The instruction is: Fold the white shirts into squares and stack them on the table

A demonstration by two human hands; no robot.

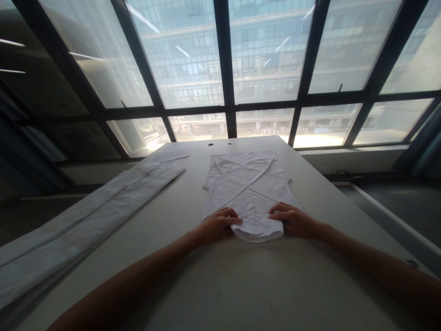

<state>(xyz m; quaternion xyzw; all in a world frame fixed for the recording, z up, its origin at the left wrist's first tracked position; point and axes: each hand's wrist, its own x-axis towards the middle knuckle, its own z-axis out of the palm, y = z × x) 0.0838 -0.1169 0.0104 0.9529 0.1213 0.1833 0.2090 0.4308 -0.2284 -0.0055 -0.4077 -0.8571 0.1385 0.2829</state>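
A wall of windows (265, 50) in dark frames is cut off by the upper edge. Below it, a pale worktop (262, 285) is seen, its near end cropped. Long white layers (99, 220) are laid along its left side and cut off by the picture's left edge; whether they are fabric or paper cannot be told. The white cloth (246, 184) is spread flat on the middle of the worktop, crossed by creases or strips, its near end turned into a rounded fold. That fold is placed between the two hands, and most of the cloth is stretched beyond them. Its left corner is pinched in the nearly closed grip of the left hand (217, 225), the thumb partly hidden. Its right edge is held by the right hand (293, 221), fingers curled on top, the underside concealed. At the far end, a small dark disc (210, 145) is seen.
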